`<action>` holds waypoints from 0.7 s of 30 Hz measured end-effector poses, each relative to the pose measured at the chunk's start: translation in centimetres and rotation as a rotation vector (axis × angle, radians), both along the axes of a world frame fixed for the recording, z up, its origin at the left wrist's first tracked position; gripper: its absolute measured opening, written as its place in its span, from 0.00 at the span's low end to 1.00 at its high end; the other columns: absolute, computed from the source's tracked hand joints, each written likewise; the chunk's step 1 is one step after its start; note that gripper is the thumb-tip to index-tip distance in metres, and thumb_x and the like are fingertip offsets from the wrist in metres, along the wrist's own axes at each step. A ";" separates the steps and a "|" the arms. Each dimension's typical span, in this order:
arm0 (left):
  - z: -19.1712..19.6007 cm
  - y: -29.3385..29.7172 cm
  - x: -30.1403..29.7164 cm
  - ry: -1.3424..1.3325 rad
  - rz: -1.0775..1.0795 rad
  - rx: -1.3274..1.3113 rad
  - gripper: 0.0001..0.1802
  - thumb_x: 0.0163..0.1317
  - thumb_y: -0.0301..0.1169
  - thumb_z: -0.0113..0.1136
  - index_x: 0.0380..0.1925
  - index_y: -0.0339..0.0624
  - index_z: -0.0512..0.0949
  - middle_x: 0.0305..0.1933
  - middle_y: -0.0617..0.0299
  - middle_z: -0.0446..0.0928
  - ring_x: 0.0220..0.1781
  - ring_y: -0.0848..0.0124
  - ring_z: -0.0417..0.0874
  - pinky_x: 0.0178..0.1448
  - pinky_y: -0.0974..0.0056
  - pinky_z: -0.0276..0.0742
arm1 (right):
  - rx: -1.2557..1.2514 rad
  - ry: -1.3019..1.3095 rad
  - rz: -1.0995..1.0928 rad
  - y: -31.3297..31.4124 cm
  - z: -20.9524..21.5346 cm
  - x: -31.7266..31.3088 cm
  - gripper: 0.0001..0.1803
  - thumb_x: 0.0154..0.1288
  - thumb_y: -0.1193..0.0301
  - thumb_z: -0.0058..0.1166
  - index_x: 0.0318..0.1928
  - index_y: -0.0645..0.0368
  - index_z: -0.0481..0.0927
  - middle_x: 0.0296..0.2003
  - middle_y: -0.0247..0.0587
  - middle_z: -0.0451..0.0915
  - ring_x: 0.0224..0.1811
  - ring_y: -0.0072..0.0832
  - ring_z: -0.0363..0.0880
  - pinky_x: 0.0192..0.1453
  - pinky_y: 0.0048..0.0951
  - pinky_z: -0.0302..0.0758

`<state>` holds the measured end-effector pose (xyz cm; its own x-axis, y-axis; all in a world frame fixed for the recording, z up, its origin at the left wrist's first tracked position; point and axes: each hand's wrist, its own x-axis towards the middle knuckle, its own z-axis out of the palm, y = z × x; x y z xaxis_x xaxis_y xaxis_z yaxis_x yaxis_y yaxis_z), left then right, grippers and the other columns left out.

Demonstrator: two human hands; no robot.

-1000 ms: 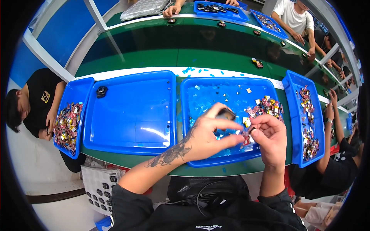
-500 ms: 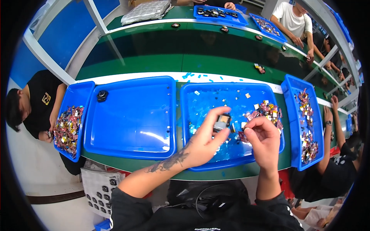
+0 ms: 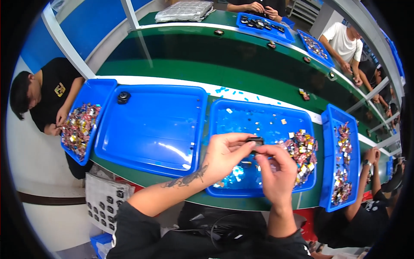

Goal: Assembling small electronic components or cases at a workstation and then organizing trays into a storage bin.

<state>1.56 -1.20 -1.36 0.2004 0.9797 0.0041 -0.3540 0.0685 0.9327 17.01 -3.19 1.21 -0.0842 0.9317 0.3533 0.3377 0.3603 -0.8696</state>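
A long green workbench with a glossy dark band along its middle runs across the room, edged by a white rail, its surface catching a faint streak of reflected light. At the upper left, 2 pale metal posts stand before a blue wall panel, and a pale floor crossed by a dark brown strip lies below. Toward the upper right are grey shelving, a whitish pillar and a slanting grey metal beam.
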 end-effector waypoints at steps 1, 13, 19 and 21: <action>0.3 0.0 -0.2 -0.013 -0.038 -0.014 0.16 0.67 0.22 0.55 0.53 0.28 0.76 0.47 0.53 0.82 0.49 0.70 0.83 0.54 0.67 0.80 | 0.072 -0.076 -0.063 0.1 0.0 0.0 0.07 0.57 0.83 0.60 0.38 0.64 0.81 0.33 0.42 0.81 0.29 0.26 0.80 0.31 0.24 0.74; 0.3 -0.6 -0.4 -0.002 -0.189 0.067 0.20 0.68 0.21 0.53 0.59 0.28 0.71 0.55 0.50 0.78 0.54 0.69 0.80 0.58 0.65 0.80 | 0.016 -0.169 -0.131 -0.1 2.0 0.4 0.06 0.52 0.81 0.65 0.31 0.61 0.82 0.26 0.38 0.81 0.20 0.25 0.72 0.26 0.26 0.69; 0.1 -1.0 -0.3 -0.001 -0.175 0.090 0.20 0.68 0.21 0.54 0.59 0.27 0.71 0.55 0.50 0.77 0.54 0.68 0.80 0.57 0.65 0.80 | 0.016 -0.172 -0.119 -0.1 2.1 0.4 0.06 0.52 0.80 0.65 0.31 0.60 0.83 0.26 0.39 0.82 0.20 0.26 0.72 0.26 0.26 0.69; -0.2 -1.0 -0.2 0.000 -0.160 0.099 0.20 0.68 0.21 0.54 0.59 0.29 0.72 0.53 0.53 0.79 0.51 0.73 0.80 0.56 0.69 0.78 | 0.005 -0.173 -0.120 -0.1 2.1 0.5 0.06 0.52 0.80 0.65 0.31 0.60 0.83 0.26 0.39 0.82 0.21 0.27 0.73 0.27 0.26 0.70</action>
